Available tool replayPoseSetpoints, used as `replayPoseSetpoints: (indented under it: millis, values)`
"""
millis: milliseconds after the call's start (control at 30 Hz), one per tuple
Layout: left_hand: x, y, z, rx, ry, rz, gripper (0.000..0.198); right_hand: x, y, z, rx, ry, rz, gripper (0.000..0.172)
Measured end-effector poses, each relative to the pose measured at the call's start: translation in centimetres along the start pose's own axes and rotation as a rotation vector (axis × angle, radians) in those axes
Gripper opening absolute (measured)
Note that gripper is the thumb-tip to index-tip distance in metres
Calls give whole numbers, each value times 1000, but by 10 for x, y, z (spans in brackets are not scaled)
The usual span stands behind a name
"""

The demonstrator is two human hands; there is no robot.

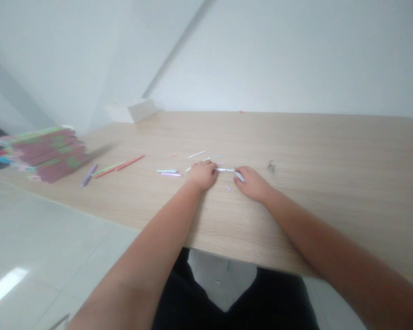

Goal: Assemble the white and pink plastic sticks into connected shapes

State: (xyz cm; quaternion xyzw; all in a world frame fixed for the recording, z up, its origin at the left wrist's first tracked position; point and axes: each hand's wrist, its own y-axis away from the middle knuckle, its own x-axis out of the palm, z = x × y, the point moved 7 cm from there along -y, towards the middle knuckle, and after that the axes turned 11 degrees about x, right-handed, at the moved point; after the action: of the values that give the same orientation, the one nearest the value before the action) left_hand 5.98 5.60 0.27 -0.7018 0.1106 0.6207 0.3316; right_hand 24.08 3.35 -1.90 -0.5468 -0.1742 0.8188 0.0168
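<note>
My left hand [201, 175] rests on the wooden tabletop [296, 151], its fingers closed on one end of a thin white tube [225, 169]. My right hand [253, 184] lies close by, its fingertips on a short pale striped tube [239, 176]. The two tubes nearly meet between my hands. A pale blue stick [167, 171] and a lilac stick [171, 174] lie left of my left hand. A white stick [196, 154] lies beyond it, and a small lilac piece [228, 187] lies just below the gap between my hands.
A tall stack of pink and green packets [48, 153] stands at the table's left end. Orange and green pens [119, 166] and a purple pen [88, 175] lie near it. A small dark blurred object [271, 167] sits right of my hands. A white box [132, 111] stands against the wall.
</note>
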Motion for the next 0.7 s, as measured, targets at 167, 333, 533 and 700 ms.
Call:
replayPoseSetpoints:
  millis: [167, 333, 533, 700]
  values:
    - [-1, -1, 1, 41, 30, -18, 30, 0, -1, -1, 1, -6, -4, 31]
    - [-2, -3, 0, 90, 63, -36, 29, -1, -1, -1, -10, -18, -4, 35]
    - [0, -5, 1, 136, 103, -54, 27, -5, 3, -9, -91, -50, 65, 47]
    - [-5, -5, -3, 197, 133, -86, 25, -16, 9, -13, -157, -75, 121, 57]
